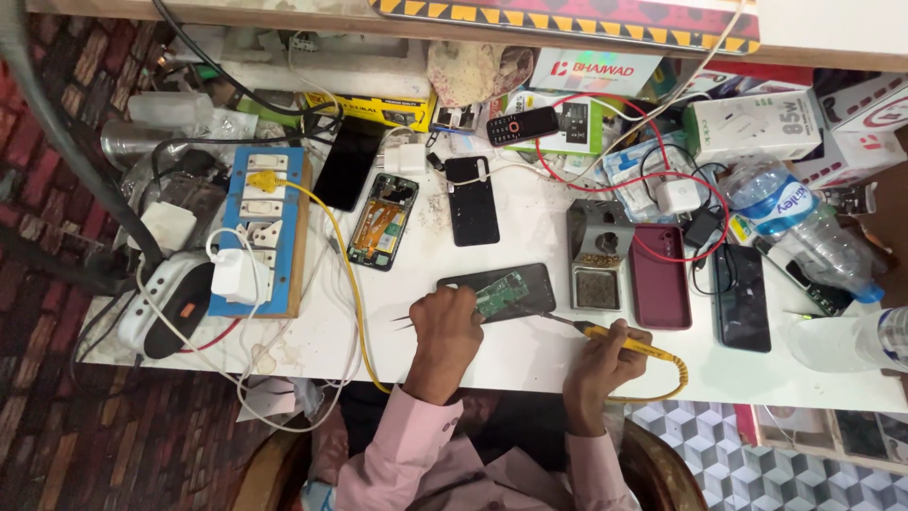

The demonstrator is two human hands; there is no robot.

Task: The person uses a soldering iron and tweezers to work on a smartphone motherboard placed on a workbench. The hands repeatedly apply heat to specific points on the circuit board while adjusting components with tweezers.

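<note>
On the white worktable (530, 364), an opened phone (498, 291) lies just past the two hands, its long axis running from nine o'clock to three o'clock, with a green circuit board (500, 294) exposed near its middle. The left hand (445, 326) rests at the phone's nine-o'clock end, fingers curled together over the edge of the case and pinching a pair of thin tweezers (405, 323) whose points stick out toward nine o'clock, away from the board. The right hand (605, 352) sits well to the four o'clock side of the phone, fingers closed in a pen grip around the yellow handle of a soldering iron (615, 337); the dark shaft reaches toward ten o'clock, its tip just at the phone's lower right corner, near the board but not clearly touching it. So the left hand is the nearer one, already on the phone, while the iron spans the gap from the right. At twelve o'clock from the right hand stands a grey iron stand (598, 254), and beside it, at three o'clock, a maroon phone cover (660, 276).
</note>
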